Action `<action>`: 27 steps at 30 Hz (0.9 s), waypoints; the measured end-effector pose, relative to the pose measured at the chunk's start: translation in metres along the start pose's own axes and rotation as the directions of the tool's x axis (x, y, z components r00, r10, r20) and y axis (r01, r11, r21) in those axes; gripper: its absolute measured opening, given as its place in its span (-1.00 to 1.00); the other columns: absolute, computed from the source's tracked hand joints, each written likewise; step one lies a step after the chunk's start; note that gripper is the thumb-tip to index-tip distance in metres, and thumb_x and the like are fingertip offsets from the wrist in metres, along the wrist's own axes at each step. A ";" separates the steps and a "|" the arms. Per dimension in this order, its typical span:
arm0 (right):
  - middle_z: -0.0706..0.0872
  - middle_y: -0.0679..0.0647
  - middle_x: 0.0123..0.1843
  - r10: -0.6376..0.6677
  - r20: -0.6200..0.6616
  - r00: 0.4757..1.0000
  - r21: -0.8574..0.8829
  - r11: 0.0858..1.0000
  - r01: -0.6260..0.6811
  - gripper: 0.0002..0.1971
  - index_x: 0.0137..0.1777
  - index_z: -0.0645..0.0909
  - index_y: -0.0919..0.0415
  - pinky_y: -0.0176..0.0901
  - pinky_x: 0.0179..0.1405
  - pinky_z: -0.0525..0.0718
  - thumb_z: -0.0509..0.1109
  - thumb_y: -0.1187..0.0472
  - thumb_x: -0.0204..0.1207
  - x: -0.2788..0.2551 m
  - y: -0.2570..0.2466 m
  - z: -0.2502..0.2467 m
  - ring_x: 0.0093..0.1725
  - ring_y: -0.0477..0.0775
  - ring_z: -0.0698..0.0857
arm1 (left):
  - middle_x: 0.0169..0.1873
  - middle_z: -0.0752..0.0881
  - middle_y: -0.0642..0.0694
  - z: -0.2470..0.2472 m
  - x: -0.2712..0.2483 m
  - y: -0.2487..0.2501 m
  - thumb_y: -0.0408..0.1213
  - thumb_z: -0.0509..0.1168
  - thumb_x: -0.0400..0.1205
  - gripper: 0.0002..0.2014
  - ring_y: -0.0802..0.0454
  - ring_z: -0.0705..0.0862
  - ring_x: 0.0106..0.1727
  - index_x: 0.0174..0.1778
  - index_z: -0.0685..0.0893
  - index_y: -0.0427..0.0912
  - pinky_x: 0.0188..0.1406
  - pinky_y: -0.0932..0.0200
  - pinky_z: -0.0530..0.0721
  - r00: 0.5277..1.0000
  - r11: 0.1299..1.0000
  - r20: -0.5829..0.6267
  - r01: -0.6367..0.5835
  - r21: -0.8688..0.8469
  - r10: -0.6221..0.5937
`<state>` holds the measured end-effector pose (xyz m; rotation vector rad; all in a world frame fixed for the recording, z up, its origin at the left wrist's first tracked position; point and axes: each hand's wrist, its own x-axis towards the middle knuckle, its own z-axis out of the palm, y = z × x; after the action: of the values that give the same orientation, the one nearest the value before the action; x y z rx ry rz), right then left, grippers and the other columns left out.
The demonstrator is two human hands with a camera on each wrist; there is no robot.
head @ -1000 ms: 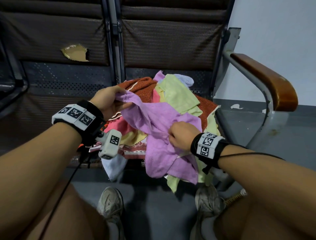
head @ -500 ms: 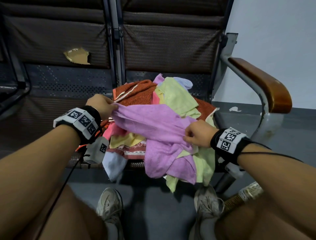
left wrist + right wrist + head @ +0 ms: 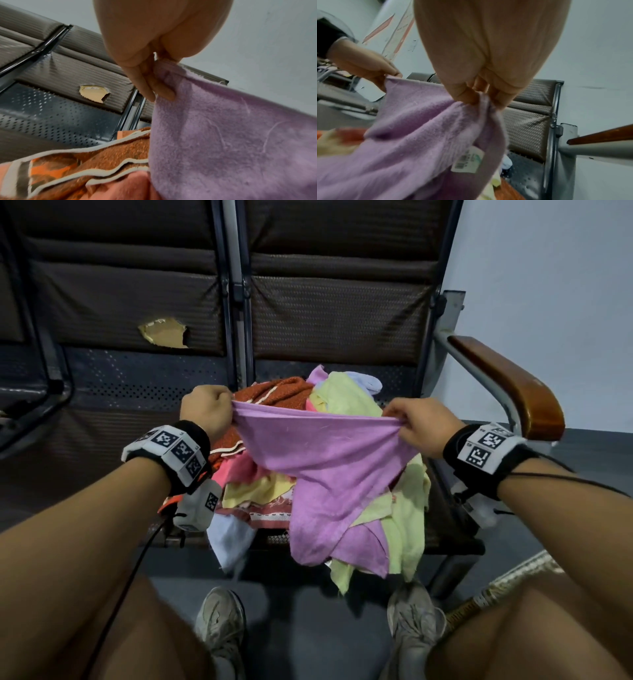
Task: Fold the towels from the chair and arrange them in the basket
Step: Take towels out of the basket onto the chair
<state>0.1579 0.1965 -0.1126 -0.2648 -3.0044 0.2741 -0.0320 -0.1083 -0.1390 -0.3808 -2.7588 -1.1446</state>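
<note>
Where both hands pinch it, purple towel [image 3: 329, 460] taut, fuzzy.

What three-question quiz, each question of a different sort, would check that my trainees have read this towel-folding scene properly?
1. True or false: both hands grip the purple towel.
2. Which towel lies right behind the left hand? A rust-brown B white C black
3. Fill in: a white ___ hangs from the purple towel near the right hand.

Key: 1 true; 2 A, the rust-brown towel; 3 label.
</note>
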 end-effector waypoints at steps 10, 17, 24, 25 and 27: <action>0.63 0.08 -0.37 0.112 -0.221 0.969 0.218 0.974 -0.063 -0.69 -0.40 0.47 0.22 0.02 -0.16 0.53 0.15 0.13 0.55 0.006 -0.010 -0.098 -0.20 0.23 0.62 | -0.49 0.44 -0.07 -0.060 -0.004 0.082 -0.02 0.27 0.31 -0.82 -0.01 0.38 -0.52 -0.43 0.49 -0.04 -0.49 0.22 0.24 0.972 0.662 0.227 0.210 -0.719 -0.061; 0.43 0.01 -0.40 0.023 -0.313 0.949 0.259 0.964 0.062 -0.52 -0.37 0.36 0.15 -0.06 -0.31 0.39 0.17 -0.11 0.74 -0.004 -0.004 -0.142 -0.34 0.05 0.43 | -0.38 0.76 -0.01 -0.101 0.000 0.113 -0.43 0.54 0.45 -0.81 0.12 0.72 -0.40 -0.24 0.66 -0.11 -0.44 0.28 0.66 0.906 0.775 0.288 -0.066 -0.628 0.310; 0.52 0.12 -0.36 0.159 -0.288 0.944 0.438 0.899 -0.018 -0.43 -0.28 0.56 0.42 -0.11 -0.28 0.45 0.25 -0.12 0.71 -0.007 -0.011 -0.169 -0.33 0.00 0.46 | -0.21 0.83 -0.07 -0.108 0.007 0.130 -0.06 0.49 0.57 -0.72 0.10 0.70 -0.22 -0.07 0.85 -0.24 -0.32 0.24 0.67 0.970 0.794 0.124 -0.094 -0.600 0.208; 0.57 0.16 -0.33 0.199 -0.256 0.946 0.481 0.875 -0.054 -0.42 -0.22 0.61 0.47 -0.12 -0.24 0.49 0.27 -0.13 0.69 -0.006 -0.014 -0.170 -0.31 0.03 0.51 | -0.23 0.77 -0.10 -0.106 0.011 0.133 0.01 0.48 0.57 -0.64 0.06 0.63 -0.23 -0.08 0.84 -0.28 -0.32 0.19 0.61 0.986 0.804 0.077 -0.077 -0.590 0.151; 0.60 0.21 -0.26 0.286 -0.192 0.939 0.602 0.790 -0.117 -0.46 -0.17 0.69 0.43 -0.07 -0.18 0.55 0.30 -0.12 0.66 -0.002 -0.023 -0.169 -0.25 0.09 0.54 | -0.24 0.66 -0.14 -0.102 0.015 0.141 0.08 0.44 0.58 -0.55 0.05 0.55 -0.23 -0.07 0.81 -0.34 -0.29 0.11 0.56 0.998 0.823 -0.017 -0.057 -0.565 0.058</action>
<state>0.1773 0.2027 0.0564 -0.5114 -2.4571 1.0626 -0.0047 -0.0818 0.0317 -0.5142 -2.3252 -1.9372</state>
